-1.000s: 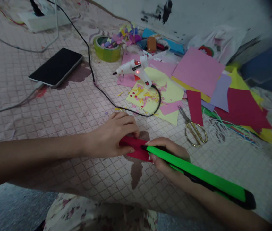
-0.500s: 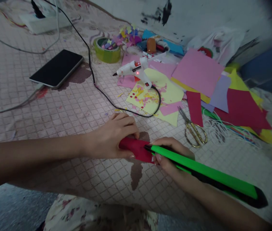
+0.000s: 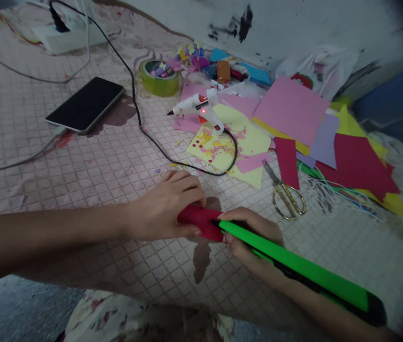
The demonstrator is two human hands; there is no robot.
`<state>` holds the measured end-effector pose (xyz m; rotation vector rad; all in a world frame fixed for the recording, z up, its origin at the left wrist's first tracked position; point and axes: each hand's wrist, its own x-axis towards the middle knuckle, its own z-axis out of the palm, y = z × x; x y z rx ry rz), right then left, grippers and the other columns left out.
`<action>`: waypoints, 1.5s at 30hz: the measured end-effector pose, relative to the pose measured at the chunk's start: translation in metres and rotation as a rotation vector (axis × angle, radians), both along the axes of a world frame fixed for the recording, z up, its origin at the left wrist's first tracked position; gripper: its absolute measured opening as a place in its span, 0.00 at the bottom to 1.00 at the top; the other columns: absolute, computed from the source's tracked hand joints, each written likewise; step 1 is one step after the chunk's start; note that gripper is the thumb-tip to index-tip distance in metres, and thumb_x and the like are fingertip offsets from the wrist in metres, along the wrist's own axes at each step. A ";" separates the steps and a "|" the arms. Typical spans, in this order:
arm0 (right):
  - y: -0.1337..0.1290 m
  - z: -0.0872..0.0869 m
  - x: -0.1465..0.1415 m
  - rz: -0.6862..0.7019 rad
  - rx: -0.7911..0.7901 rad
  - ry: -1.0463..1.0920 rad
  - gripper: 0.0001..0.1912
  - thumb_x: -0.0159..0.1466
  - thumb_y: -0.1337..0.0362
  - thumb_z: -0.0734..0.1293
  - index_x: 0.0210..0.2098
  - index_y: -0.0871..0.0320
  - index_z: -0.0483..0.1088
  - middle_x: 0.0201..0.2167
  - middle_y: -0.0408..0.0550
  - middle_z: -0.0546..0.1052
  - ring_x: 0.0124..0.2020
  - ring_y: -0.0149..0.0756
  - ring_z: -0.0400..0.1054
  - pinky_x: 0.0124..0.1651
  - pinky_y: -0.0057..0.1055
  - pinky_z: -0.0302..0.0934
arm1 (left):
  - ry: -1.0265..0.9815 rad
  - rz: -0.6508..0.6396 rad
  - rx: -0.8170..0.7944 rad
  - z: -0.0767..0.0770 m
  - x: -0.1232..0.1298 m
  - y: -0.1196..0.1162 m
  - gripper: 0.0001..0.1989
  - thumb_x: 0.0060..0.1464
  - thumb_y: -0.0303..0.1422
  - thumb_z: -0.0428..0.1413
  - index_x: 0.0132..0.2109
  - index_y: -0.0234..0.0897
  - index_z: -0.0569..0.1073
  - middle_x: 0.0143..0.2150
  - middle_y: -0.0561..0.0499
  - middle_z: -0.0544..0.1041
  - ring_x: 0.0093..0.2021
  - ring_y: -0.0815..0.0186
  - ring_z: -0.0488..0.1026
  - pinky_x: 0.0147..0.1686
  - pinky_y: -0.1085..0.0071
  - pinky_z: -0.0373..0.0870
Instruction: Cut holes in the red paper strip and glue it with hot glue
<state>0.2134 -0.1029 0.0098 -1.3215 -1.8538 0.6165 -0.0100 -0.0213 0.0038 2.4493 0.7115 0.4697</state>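
My left hand (image 3: pixel 175 204) presses a small piece of red craft paper (image 3: pixel 203 221) on the quilted cloth. Its fingers curl over the left end, with the thumb along the near edge. My right hand (image 3: pixel 253 230), closed in a pen-like grip, holds a long green-and-black tool (image 3: pixel 301 266). The tool's dark tip meets the right part of the red paper, and its body slants back over my right wrist. I cannot make out exactly what kind of tool it is. My right fingertips are at the paper's right edge, and their inner side is partly hidden.
Gold-handled scissors (image 3: pixel 289 195) and tangled white string (image 3: pixel 324 194) lie right of my hands. Beyond are a white glue gun (image 3: pixel 201 108), scraps on yellow paper (image 3: pixel 254 135), pink sheets (image 3: pixel 292 107) and a tape roll (image 3: pixel 158 84). A tablet (image 3: pixel 85 104) and power strip (image 3: pixel 69 40) are left.
The tool's tip has shifted slightly left on the red paper, and its rear end has swung lower. Both hands keep their hold; the whole view has tilted a little.
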 end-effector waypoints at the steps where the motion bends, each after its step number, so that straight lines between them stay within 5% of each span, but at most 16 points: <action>1: 0.000 -0.001 0.000 0.004 -0.008 0.011 0.12 0.57 0.73 0.66 0.38 0.52 0.75 0.30 0.41 0.82 0.26 0.33 0.76 0.30 0.27 0.71 | -0.001 0.000 -0.005 0.000 0.000 0.000 0.16 0.54 0.42 0.65 0.45 0.38 0.74 0.45 0.49 0.73 0.48 0.56 0.65 0.51 0.57 0.56; 16: 0.003 -0.001 -0.002 0.046 0.005 0.028 0.10 0.58 0.71 0.67 0.37 0.53 0.75 0.30 0.42 0.82 0.26 0.31 0.76 0.29 0.25 0.70 | -0.012 0.010 -0.049 0.000 0.000 0.001 0.16 0.53 0.41 0.66 0.45 0.39 0.73 0.45 0.49 0.72 0.48 0.57 0.65 0.50 0.57 0.56; 25: 0.006 0.006 0.011 -0.018 -0.303 0.247 0.06 0.60 0.66 0.67 0.37 0.56 0.75 0.31 0.44 0.82 0.29 0.33 0.76 0.28 0.26 0.70 | -0.034 0.033 -0.089 0.001 0.002 0.000 0.17 0.51 0.40 0.67 0.42 0.38 0.71 0.43 0.51 0.74 0.46 0.58 0.66 0.50 0.57 0.57; 32: 0.007 0.002 0.003 -0.030 -0.118 0.211 0.05 0.58 0.65 0.69 0.34 0.55 0.77 0.25 0.44 0.82 0.24 0.34 0.76 0.21 0.24 0.66 | 0.001 0.008 -0.029 -0.001 -0.001 0.000 0.25 0.49 0.48 0.68 0.48 0.40 0.73 0.47 0.49 0.73 0.49 0.55 0.64 0.50 0.57 0.57; 38: 0.006 -0.001 0.000 0.005 0.024 0.074 0.09 0.56 0.71 0.66 0.34 0.54 0.76 0.29 0.43 0.84 0.26 0.33 0.77 0.28 0.25 0.70 | 0.000 -0.001 -0.015 -0.004 0.000 -0.001 0.25 0.50 0.50 0.67 0.49 0.41 0.72 0.47 0.49 0.72 0.49 0.55 0.64 0.49 0.58 0.57; 45: 0.006 0.009 0.005 -0.013 -0.123 0.147 0.06 0.60 0.67 0.68 0.36 0.55 0.77 0.30 0.45 0.83 0.31 0.36 0.79 0.31 0.28 0.72 | 0.015 0.002 -0.032 -0.002 -0.001 -0.002 0.24 0.48 0.46 0.69 0.48 0.40 0.72 0.47 0.49 0.72 0.49 0.55 0.64 0.50 0.57 0.56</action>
